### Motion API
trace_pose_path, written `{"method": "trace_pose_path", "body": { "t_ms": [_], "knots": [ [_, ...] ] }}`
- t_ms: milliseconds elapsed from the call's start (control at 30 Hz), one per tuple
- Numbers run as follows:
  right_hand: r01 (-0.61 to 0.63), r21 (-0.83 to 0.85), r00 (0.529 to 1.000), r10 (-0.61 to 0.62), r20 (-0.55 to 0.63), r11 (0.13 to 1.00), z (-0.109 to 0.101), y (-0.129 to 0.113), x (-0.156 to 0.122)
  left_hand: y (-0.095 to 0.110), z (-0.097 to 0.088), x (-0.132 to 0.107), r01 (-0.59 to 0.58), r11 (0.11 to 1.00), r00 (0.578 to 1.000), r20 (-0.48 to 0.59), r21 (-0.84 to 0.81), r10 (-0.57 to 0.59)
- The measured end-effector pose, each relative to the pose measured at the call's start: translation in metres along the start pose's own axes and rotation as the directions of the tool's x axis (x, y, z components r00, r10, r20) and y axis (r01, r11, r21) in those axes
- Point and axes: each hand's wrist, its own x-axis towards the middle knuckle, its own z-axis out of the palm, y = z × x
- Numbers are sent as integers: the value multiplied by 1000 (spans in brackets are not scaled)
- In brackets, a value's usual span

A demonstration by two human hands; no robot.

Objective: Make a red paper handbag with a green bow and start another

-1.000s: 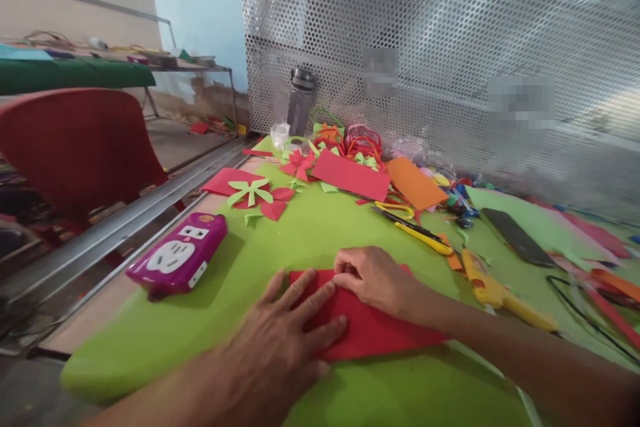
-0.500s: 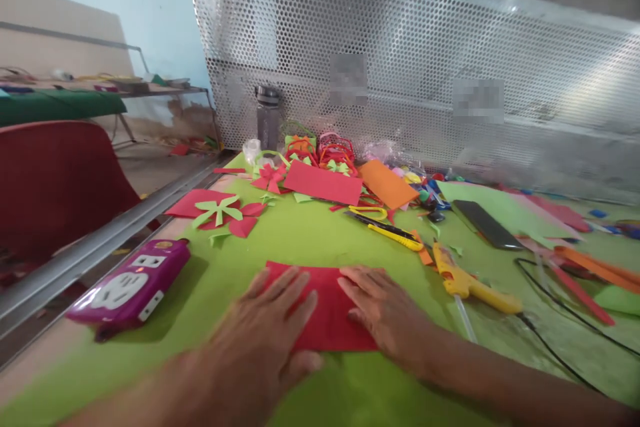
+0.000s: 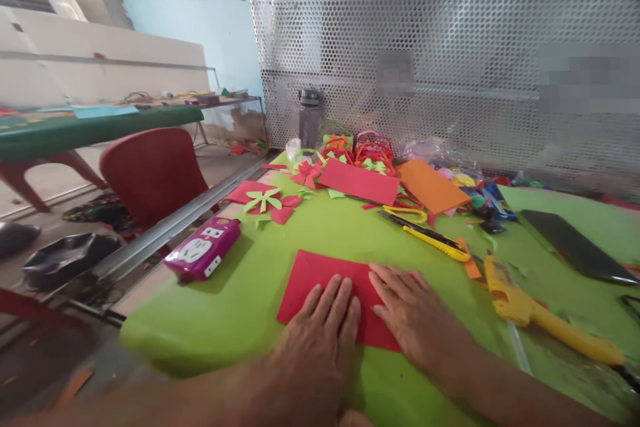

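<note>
A red paper rectangle lies flat on the green table cover, set at a slight slant. My left hand rests on its middle, fingers stretched out and close together, pressing down. On the right end of the paper lies my right hand, also flat with its fingers extended. To the right of that hand are a yellow glue gun with a clear glue stick beneath it, and a yellow and black utility knife.
Left of the paper sits a purple power strip. Behind are paper flowers, a red sheet, an orange sheet, small paper baskets and a bottle. A dark phone lies right; a red chair stands left.
The view has swung left. My left hand has slid from the paper's left end to its middle, baring the left part. My right hand stays at the right end; the paper now lies more slanted.
</note>
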Motion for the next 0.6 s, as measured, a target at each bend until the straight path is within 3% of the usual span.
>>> {"method": "trace_pose_path", "body": {
  "t_ms": [133, 267, 367, 467, 600],
  "knots": [
    [-33, 40, 998, 31, 49, 999, -3, -1, 1, -11, -6, -27, 37, 995, 996, -86, 87, -29],
    [-106, 100, 981, 88, 170, 989, -12, -3, 5, -31, -8, -59, 108, 970, 972, -228, 217, -57],
    [-153, 149, 957, 110, 267, 977, -20, -5, 9, -45, -9, -74, 136, 957, 968, -241, 256, -73],
    [-186, 187, 948, 126, 293, 965, -27, -7, 10, -42, -14, -69, 144, 949, 974, -211, 279, -86],
    [-175, 236, 960, 112, 257, 956, -28, -6, 8, -10, -16, -31, 72, 981, 982, -187, 179, -38]
  ]
}}
